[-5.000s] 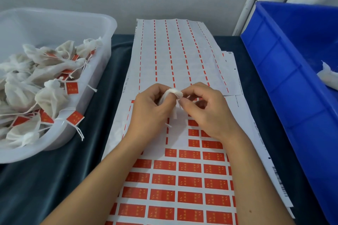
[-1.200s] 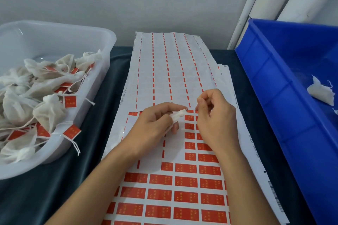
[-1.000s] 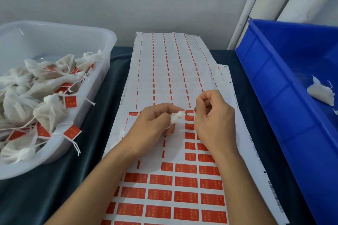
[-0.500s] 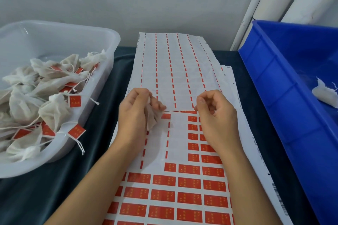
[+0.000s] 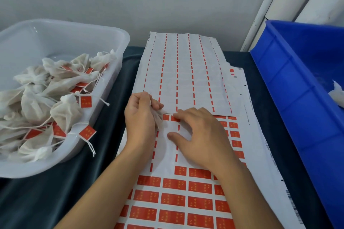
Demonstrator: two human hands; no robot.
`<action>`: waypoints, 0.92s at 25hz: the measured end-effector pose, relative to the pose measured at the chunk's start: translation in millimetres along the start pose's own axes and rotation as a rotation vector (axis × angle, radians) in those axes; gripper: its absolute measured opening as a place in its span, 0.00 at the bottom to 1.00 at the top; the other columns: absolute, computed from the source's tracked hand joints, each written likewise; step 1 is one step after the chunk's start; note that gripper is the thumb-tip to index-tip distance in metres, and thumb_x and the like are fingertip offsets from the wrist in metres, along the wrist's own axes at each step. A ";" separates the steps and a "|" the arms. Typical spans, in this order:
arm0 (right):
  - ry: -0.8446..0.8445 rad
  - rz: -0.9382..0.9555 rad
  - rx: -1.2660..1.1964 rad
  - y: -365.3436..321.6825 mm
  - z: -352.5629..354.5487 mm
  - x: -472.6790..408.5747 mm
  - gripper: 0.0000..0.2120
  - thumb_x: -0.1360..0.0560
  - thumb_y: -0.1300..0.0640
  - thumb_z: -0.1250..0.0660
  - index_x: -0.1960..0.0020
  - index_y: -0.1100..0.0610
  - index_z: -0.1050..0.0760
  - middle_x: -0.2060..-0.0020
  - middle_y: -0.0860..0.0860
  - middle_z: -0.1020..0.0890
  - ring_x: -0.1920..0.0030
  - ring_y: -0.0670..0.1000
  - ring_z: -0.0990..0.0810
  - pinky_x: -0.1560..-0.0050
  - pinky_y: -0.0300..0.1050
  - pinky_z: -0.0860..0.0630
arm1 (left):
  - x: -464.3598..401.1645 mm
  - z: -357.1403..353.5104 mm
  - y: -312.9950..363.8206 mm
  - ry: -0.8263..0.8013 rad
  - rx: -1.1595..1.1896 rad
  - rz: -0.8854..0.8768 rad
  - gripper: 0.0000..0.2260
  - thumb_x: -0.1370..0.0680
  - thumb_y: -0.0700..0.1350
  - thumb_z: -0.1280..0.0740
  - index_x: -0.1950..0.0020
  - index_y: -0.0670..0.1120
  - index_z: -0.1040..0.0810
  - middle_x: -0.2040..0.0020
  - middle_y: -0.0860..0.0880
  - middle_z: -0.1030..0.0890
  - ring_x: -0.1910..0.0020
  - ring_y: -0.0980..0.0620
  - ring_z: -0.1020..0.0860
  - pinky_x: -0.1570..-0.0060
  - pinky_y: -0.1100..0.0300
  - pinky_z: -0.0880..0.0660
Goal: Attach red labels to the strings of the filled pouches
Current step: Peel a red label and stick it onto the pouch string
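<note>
My left hand (image 5: 141, 117) grips a small white cloth pouch (image 5: 157, 116) just above the label sheet (image 5: 173, 201), which carries rows of red labels. My right hand (image 5: 200, 135) lies on the sheet with fingers spread; its fingertips touch a red label (image 5: 175, 118) at the top edge of the sheet, next to the pouch. A used-up sheet (image 5: 186, 72) with only red strips left lies further back.
A clear plastic tub (image 5: 119, 46) at the left holds several white pouches with red labels on their strings. A blue crate (image 5: 290, 83) stands at the right with a white pouch (image 5: 337, 95) inside. A dark cloth (image 5: 46, 197) covers the table.
My left hand moved left, taking the pouch with it. My right hand opened and dropped onto the sheet, fingertips reaching a red label at its top edge.
</note>
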State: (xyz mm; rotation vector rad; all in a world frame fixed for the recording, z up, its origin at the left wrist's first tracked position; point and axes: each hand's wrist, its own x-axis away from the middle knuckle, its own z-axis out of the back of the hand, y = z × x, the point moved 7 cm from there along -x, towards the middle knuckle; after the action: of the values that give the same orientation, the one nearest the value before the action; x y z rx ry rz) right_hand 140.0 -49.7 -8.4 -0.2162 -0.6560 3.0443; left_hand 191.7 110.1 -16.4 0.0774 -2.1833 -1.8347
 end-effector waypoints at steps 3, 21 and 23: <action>0.012 -0.001 -0.014 -1.5 -1.1 -2.4 0.31 0.29 0.27 0.37 0.29 0.38 0.29 0.33 0.38 0.23 0.36 0.43 0.26 0.39 0.42 0.32 | 0.6 -1.2 -0.6 -0.008 -0.053 -0.006 0.13 0.13 0.51 0.41 0.55 0.51 0.23 0.62 0.52 0.17 0.62 0.57 0.17 0.58 0.61 0.20; -0.288 0.000 0.036 17.7 17.3 -11.8 0.34 0.28 0.33 0.28 0.26 0.34 0.37 0.27 0.34 0.40 0.26 0.43 0.40 0.28 0.53 0.34 | -11.2 0.0 2.2 -0.105 0.068 0.100 0.13 0.13 0.51 0.39 0.53 0.48 0.22 0.63 0.48 0.17 0.61 0.50 0.15 0.46 0.47 0.16; -0.066 -0.029 0.058 5.3 23.9 -12.7 0.26 0.27 0.33 0.29 0.32 0.38 0.29 0.32 0.38 0.31 0.32 0.45 0.32 0.33 0.48 0.29 | -10.3 -2.4 -2.7 -0.093 0.163 0.151 0.13 0.14 0.49 0.38 0.55 0.48 0.21 0.65 0.48 0.19 0.64 0.52 0.17 0.46 0.46 0.17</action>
State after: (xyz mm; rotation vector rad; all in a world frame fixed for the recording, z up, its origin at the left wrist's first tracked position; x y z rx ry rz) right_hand 149.2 -64.9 12.6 -0.1037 -0.5673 3.0489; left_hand 201.8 109.7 -20.5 -0.1382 -2.3296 -1.6072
